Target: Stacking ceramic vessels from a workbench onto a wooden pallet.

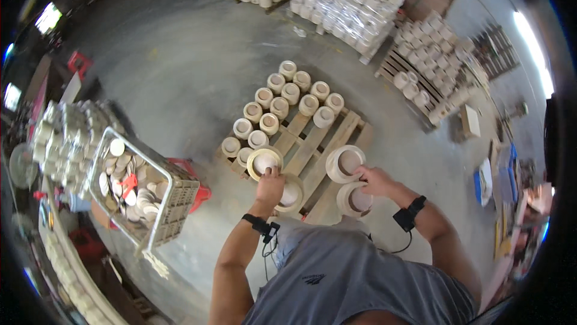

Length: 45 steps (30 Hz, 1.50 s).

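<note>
Your left hand point(271, 185) grips the yellow-rimmed pot point(262, 160), ahead of it at the pallet's point(345, 130) near-left edge; your right hand point(376, 181) grips the white pot point(345, 163), leftward, by the near-right edge.

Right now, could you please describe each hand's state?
Left hand: closed on a yellow-rimmed jar; grip on its neighbour unclear.
Right hand: closed on a whitish jar; grip on the lower jar unclear.
</note>
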{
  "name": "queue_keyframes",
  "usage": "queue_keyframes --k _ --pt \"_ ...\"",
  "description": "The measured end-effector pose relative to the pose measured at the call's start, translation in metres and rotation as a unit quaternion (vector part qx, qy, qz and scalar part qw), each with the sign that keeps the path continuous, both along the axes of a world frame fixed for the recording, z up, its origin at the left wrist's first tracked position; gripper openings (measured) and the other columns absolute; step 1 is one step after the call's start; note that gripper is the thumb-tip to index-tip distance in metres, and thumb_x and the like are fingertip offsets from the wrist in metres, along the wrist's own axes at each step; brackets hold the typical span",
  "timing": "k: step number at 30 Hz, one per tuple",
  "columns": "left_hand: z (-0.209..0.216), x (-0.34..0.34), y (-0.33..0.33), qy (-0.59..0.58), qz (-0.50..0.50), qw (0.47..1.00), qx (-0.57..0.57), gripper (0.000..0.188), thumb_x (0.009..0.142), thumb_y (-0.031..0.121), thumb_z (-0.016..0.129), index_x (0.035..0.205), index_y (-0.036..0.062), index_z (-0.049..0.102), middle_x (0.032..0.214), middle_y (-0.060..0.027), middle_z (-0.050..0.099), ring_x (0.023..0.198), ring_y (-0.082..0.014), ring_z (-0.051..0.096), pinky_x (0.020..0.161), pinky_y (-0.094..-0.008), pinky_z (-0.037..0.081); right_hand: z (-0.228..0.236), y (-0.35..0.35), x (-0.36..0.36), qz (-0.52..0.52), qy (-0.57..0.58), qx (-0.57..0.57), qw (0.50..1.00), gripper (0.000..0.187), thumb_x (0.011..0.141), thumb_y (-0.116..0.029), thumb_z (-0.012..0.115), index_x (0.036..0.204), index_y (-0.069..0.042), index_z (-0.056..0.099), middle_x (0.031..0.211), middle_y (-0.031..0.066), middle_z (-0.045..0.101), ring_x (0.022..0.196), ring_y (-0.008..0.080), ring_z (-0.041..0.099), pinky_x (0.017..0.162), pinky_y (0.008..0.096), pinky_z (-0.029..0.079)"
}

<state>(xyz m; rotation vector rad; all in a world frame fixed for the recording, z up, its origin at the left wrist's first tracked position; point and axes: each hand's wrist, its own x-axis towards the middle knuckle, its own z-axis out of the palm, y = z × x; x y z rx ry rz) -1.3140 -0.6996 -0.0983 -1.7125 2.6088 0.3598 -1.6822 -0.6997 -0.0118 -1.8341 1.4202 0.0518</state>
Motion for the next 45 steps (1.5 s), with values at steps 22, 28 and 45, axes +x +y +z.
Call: queue_keyframes --k 22,28,45 --pt "0.023 -0.202 -0.035 -0.001 0.158 0.986 0.057 0.025 0.086 0.024 0.063 0.101 0.0049 0.067 0.110 -0.0174 0.058 0.106 -0.0345 0.055 0.090 -0.0419 0.050 -0.070 -0.112 -0.172 0.204 0.036 0.049 0.977 0.050 0.073 -0.018 0.072 0.118 -0.010 0.054 0.094 0.0187 0.068 0.089 0.0397 0.066 0.077 0.0483 0.052" --pt "-0.018 -0.203 -0.089 0.013 0.134 0.989 0.066 0.020 0.086 0.018 0.058 0.096 0.0027 0.067 0.109 -0.0182 0.056 0.104 -0.0331 0.055 0.087 -0.0398 0.049 -0.101 -0.152 -0.161 0.218 0.017 0.034 0.975 0.051 0.070 -0.020 0.071 0.119 -0.013 0.056 0.084 0.0182 0.067 0.081 0.0402 0.064 0.072 0.0488 0.051" --pt "-0.169 -0.137 -0.166 0.042 0.139 0.979 0.142 0.019 0.082 0.017 0.060 0.094 0.0055 0.071 0.110 -0.0154 0.054 0.106 -0.0313 0.053 0.081 -0.0374 0.053 -0.200 -0.299 -0.037 0.247 0.051 0.033 0.967 0.043 0.075 -0.009 0.065 0.115 -0.011 0.050 0.085 0.0197 0.066 0.086 0.0416 0.064 0.073 0.0527 0.049"
